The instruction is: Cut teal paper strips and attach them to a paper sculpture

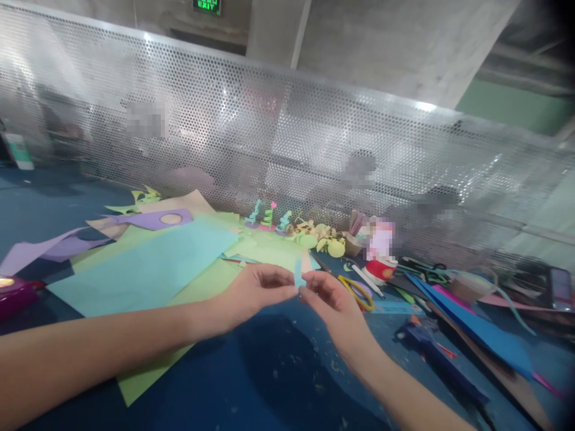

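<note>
Far left: magenta device (pixel 18 296), cut off by the view edge. Then purple paper (pixel 173 219) with a round hole showing, lying by the blue sheet (pixel 148 263) on green sheets. Cut-outs are made there.

Centre, far side: 3 small spiral paper figures (pixel 269 216) upright on bases by the mesh screen (pixel 202 114). They look assembled; can't confirm glue or detail.

Centre, near: left hand (pixel 251 296) grip almost closed, finger and thumb pinching the blue strip (pixel 298 272). Strip is held up over the bench (pixel 287 365), just right of the green sheets. Right hand (pixel 336 311) grip also nearly closed, fingertips on the same strip. Shape is plain so far: not coiled, no base on it. Blurry, so can't tell if creased. I'd call this piece early stage.

Right of centre, far: yellow discs (pixel 336 248) and curled bits, cut but loose, not assembled. Then yellow-handled scissors (pixel 359 293), white pen (pixel 368 281), red-white cup (pixel 381 269). Right: glue gun (pixel 435 353) on its side, in neither hand.
</note>
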The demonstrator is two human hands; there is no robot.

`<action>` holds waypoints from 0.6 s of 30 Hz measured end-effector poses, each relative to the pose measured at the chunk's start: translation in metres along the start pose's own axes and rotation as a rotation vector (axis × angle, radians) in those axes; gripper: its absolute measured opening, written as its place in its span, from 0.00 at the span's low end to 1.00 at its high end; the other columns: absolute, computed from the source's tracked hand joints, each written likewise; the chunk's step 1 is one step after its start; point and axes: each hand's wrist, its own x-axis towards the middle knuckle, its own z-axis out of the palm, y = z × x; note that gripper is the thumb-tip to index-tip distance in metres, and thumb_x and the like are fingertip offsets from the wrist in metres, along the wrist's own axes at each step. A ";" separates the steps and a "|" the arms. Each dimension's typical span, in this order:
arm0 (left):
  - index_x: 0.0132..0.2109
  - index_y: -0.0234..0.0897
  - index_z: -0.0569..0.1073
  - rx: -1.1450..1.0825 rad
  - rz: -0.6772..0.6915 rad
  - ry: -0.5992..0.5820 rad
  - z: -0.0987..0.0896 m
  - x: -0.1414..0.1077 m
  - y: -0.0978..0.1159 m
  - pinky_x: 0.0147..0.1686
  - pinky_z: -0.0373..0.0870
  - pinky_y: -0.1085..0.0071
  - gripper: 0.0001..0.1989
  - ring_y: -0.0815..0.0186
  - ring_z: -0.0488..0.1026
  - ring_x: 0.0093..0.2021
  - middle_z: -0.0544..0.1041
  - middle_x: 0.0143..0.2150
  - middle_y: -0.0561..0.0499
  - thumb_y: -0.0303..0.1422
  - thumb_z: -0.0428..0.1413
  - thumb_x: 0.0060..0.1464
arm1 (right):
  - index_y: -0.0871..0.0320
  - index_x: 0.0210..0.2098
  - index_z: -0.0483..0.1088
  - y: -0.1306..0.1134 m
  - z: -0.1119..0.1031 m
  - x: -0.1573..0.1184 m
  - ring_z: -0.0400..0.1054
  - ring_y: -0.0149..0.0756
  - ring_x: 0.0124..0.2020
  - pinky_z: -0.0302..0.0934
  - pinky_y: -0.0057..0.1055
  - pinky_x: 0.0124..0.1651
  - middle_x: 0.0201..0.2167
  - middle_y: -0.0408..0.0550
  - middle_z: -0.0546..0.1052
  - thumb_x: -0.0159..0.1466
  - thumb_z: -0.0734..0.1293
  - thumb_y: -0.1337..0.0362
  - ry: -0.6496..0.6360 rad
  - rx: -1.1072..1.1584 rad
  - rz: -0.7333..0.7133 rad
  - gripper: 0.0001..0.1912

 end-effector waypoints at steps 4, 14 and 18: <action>0.31 0.34 0.74 0.006 -0.034 0.025 0.001 0.000 -0.003 0.31 0.62 0.76 0.07 0.72 0.67 0.28 0.72 0.26 0.55 0.34 0.59 0.47 | 0.57 0.36 0.67 0.002 0.000 -0.001 0.64 0.33 0.32 0.60 0.30 0.38 0.29 0.43 0.70 0.53 0.68 0.57 -0.024 -0.002 0.031 0.14; 0.32 0.34 0.73 0.157 0.038 -0.030 -0.004 0.000 -0.005 0.32 0.60 0.76 0.08 0.72 0.66 0.29 0.71 0.28 0.54 0.36 0.57 0.49 | 0.58 0.28 0.66 0.001 0.000 -0.001 0.61 0.31 0.28 0.58 0.27 0.32 0.25 0.41 0.66 0.53 0.68 0.54 -0.052 -0.088 0.003 0.13; 0.33 0.35 0.73 0.100 -0.002 -0.021 -0.002 -0.001 -0.009 0.33 0.61 0.76 0.10 0.71 0.67 0.30 0.72 0.29 0.54 0.37 0.58 0.47 | 0.57 0.29 0.65 0.000 0.001 -0.003 0.62 0.31 0.28 0.61 0.28 0.33 0.26 0.41 0.65 0.56 0.66 0.56 -0.050 -0.055 -0.014 0.11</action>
